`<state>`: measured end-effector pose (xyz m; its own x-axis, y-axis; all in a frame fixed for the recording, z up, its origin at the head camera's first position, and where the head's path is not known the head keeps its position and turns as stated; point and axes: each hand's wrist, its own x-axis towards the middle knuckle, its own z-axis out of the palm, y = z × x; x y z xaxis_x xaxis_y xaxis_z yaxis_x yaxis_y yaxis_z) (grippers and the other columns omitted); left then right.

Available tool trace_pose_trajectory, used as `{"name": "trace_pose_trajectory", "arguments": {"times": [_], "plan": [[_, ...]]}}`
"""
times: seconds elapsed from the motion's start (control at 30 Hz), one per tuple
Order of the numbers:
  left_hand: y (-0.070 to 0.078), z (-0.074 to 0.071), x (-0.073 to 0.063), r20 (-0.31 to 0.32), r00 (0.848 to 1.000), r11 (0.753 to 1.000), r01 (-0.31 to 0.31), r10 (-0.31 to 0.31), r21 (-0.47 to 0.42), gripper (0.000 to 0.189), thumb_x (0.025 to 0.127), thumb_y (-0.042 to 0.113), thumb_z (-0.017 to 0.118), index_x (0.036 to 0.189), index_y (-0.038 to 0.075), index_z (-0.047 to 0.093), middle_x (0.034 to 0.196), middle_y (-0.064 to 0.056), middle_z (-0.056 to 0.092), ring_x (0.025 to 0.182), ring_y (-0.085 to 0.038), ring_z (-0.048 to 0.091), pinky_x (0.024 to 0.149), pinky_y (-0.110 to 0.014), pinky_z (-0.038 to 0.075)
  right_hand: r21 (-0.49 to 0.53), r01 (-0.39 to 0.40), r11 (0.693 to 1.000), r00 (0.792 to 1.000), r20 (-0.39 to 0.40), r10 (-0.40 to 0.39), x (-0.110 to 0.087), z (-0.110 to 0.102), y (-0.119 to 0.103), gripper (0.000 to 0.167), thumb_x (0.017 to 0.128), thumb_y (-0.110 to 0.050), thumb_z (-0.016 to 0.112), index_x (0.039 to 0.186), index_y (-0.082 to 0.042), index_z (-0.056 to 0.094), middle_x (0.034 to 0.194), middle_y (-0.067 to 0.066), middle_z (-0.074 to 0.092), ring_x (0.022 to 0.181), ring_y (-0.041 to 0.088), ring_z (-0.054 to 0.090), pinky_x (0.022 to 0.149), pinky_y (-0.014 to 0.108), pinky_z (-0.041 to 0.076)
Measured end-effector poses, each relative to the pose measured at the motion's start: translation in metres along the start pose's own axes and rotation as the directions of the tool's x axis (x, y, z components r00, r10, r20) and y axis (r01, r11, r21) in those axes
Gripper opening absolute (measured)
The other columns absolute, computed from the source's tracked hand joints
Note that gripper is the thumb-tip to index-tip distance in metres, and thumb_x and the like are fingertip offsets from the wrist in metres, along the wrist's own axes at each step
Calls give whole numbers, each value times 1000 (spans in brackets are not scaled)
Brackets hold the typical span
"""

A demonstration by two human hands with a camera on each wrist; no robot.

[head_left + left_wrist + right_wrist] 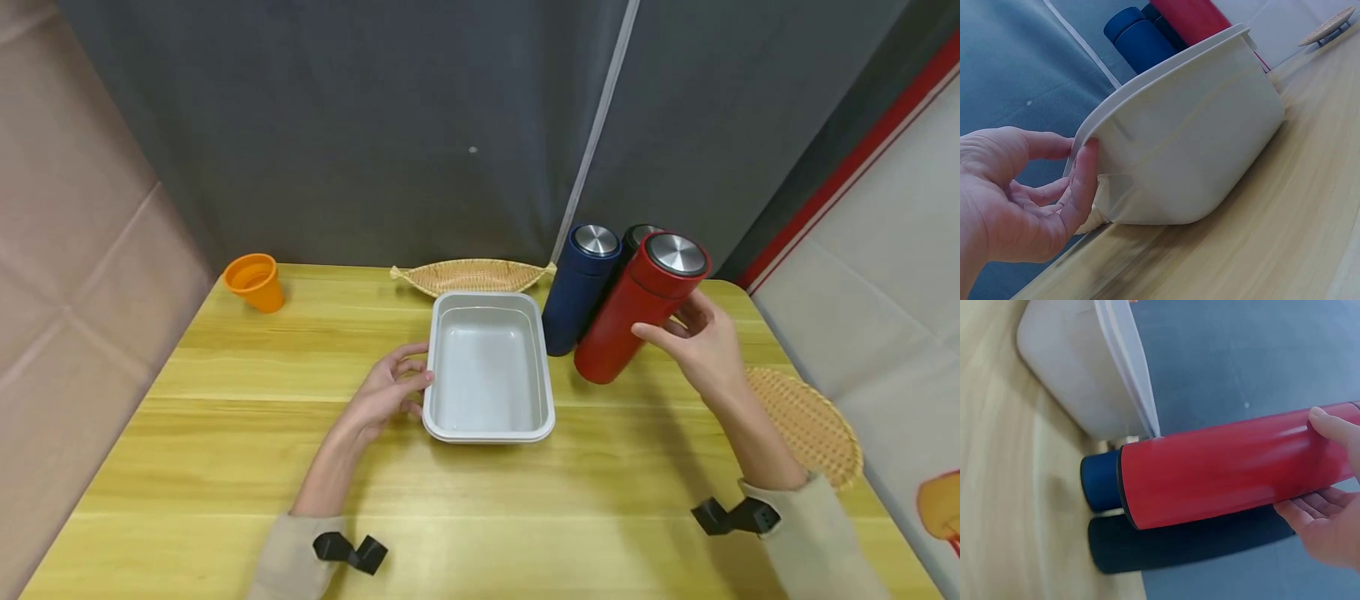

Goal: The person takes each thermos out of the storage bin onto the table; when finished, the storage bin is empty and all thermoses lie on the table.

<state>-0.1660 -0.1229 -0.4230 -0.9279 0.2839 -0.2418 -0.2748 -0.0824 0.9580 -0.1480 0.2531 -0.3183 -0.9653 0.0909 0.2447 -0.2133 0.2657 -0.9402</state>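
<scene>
My left hand [385, 388] pinches the left rim of a light grey plastic basin [491, 433] standing on the table. In the left wrist view, the thumb and a finger are at the rim of the basin [1191, 137]. My right hand [705, 346] grips a red thermos flask [626, 321] with a steel-topped lid, its thumb on the near side. The flask leans, and the right wrist view shows its base held off the tabletop. Behind it stand a blue thermos flask [573, 292] and a black one [1179, 540], mostly hidden in the head view.
An orange cup [257, 283] stands at the table's far left. A boat-shaped woven basket [472, 275] lies behind the basin, and a flat woven tray [810, 425] at the right edge partly under the right forearm. A dark curtain [337, 133] hangs along the back.
</scene>
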Motion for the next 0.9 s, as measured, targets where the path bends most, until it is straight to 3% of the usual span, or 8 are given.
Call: {"name": "trace_pose_trajectory", "arguments": {"times": [0.1,0.33,0.43,0.63,0.9], "plan": [[0,1,0,4,1000,1000,0,0,-1,55,93,1,60,143,6,38,114,-16,53,80,-24,60,55,-28,56,11,-34,999,999,-32,35,-3,-9,10,57,80,-4,78,132,-6,54,117,1,61,106,12,58,83,12,49],[-1,1,1,4,1000,1000,1,-1,4,55,94,1,59,143,6,37,114,-16,52,79,-21,60,56,-28,56,-111,-81,990,994,-86,72,-2,-29,25,55,83,-10,76,132,-8,52,113,-6,59,103,6,57,82,9,48],[-1,0,0,-2,1000,1000,5,-5,6,56,93,2,60,144,6,36,114,-16,52,81,-21,60,55,-27,55,-114,-93,989,992,-99,81,2,-35,30,54,84,-11,76,132,-11,53,113,-8,58,102,4,57,81,9,48],[-1,0,0,-3,1000,1000,5,-5,9,56,93,2,60,144,6,36,114,-16,51,83,-21,59,54,-26,53,-34,-31,999,992,-122,27,11,-43,40,56,79,-1,78,130,-11,56,115,-4,59,105,8,56,81,10,49],[-1,0,0,-8,1000,1000,10,-10,3,56,92,1,60,143,6,37,115,-18,51,84,-21,58,54,-26,53,-106,-59,993,987,-153,43,23,-52,51,59,81,-8,78,135,-13,53,118,-4,58,111,9,53,83,9,47]]}}
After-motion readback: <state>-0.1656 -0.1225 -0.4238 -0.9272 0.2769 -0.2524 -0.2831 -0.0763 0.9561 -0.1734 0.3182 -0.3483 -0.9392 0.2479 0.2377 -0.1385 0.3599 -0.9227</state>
